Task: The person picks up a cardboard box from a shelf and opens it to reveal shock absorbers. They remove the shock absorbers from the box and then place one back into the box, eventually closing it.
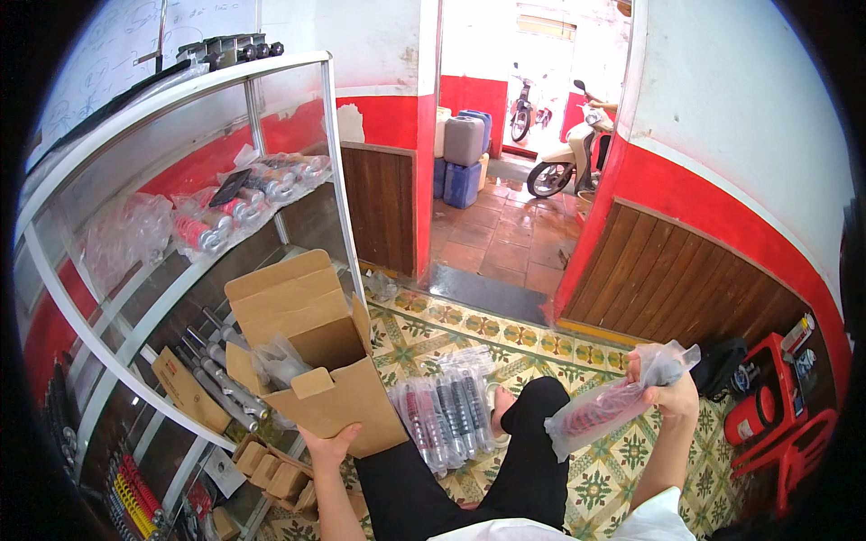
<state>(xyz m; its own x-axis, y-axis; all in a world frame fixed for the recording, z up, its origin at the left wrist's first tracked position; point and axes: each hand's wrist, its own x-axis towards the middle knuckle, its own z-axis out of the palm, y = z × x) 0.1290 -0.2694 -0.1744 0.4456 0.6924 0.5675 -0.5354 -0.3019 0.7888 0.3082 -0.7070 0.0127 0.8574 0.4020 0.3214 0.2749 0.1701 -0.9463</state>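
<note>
My left hand (329, 445) grips the lower edge of an open cardboard box (338, 412), tilted near my left knee. Its flaps stand up, and a plastic-wrapped item (281, 362) shows at its left side. My right hand (666, 392) is closed around one end of a red-spring shock absorber (599, 412) in a clear plastic bag, held out to the right above the floor. Between my legs and the doorway, several bagged shock absorbers (443, 419) with red and dark springs lie side by side on the tiles.
At left stands a metal-framed shelf (331, 88) with bagged shock absorbers (230, 209) on an upper level. Small cardboard boxes (277, 477) sit low beside it. A red plastic chair (798, 453) and a fire extinguisher (749, 416) are at right. Jerrycans (463, 142) and a motorbike (575, 152) appear beyond the doorway.
</note>
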